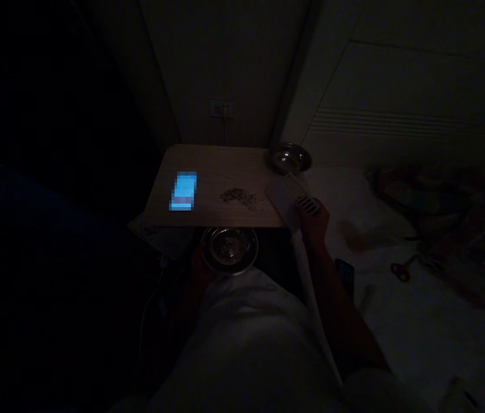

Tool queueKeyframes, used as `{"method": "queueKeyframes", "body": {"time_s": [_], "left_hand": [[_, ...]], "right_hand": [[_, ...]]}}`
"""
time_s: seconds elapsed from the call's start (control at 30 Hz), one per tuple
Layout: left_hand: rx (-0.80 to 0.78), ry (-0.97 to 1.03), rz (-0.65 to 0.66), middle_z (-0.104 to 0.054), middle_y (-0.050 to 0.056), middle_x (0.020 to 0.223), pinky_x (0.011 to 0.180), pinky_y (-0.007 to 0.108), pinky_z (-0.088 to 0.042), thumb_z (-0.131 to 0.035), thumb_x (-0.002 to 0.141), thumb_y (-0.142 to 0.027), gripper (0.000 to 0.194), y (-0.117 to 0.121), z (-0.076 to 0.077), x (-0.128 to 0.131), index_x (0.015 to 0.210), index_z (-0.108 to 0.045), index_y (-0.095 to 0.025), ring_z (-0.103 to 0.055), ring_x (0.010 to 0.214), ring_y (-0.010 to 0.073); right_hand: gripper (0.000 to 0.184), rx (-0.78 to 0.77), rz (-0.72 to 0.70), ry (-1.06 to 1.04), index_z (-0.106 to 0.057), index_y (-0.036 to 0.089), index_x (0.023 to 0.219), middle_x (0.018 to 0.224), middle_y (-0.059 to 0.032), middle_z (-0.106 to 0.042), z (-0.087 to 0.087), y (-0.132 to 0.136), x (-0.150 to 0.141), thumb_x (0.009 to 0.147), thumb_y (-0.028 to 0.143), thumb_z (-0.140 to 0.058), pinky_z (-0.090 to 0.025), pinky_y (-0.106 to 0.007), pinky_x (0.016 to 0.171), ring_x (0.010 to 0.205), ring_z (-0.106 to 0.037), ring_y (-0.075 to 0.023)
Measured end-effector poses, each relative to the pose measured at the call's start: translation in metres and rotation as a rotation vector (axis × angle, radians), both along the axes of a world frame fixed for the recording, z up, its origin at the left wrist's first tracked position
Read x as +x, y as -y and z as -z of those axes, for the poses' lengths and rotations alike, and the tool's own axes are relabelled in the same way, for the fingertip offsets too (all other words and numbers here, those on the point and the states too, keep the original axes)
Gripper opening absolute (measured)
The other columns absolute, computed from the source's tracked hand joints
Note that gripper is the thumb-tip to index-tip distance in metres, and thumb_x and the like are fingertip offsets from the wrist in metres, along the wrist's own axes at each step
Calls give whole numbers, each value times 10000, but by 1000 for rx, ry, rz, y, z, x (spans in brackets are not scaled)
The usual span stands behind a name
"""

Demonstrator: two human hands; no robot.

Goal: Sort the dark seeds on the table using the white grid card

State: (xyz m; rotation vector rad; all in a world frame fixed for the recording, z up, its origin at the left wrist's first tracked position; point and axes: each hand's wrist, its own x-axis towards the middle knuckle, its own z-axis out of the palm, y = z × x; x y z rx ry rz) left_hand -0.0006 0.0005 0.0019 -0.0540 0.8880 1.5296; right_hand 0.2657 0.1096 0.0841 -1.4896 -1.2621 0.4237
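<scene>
Bits (239,197) on table (210,163)

Left hand (202,264) holds bowl (247,257), fingers too dim to tell; right hand's (313,221) curl round slotted tool (282,199).

No text, label, brand or number can be read.

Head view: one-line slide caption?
Dim light: left hand holds metal bowl, right hand pale slotted tool; dark bits lie on table.

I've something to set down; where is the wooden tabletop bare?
On the tabletop, between the bright screen and the dark grains, and behind the grains, left of the steel bowl. Crowded right end: steel bowl, right hand, pale slotted object.
</scene>
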Motion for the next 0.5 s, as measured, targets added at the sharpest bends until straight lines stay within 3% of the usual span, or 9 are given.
{"method": "queueKeyframes", "body": {"time_s": [0.13, 0.3, 0.5], "left_hand": [[-84, 21, -4, -711, 50, 852, 896, 379, -461, -551, 766, -311, 255, 0, -2, 1, 955, -658, -178, -607, 1021, 252], [-138, 71, 97, -705, 81, 885, 866, 373, -477, -583, 752, -307, 261, -1, -4, 3, 950, -655, -154, -612, 1004, 262], [-126, 52, 207, -708, 64, 886, 894, 375, -467, -589, 750, -271, 289, -1, 8, 1, 1015, -643, -170, -611, 1012, 259]], "right_hand": [[293, -16, -55, 22, -660, 136, 880, 754, -37, -666, -2, -5, 3, 666, 334, -637, -445, -276, 615, 644, -574, -161], [250, -39, -204, 16, -678, 154, 864, 785, -43, -685, -2, -6, 11, 675, 314, -644, -466, -289, 650, 693, -613, -179], [233, -70, -342, 30, -681, 173, 889, 887, -52, -695, -6, 1, 21, 703, 308, -640, -479, -308, 726, 788, -631, -186]]}}
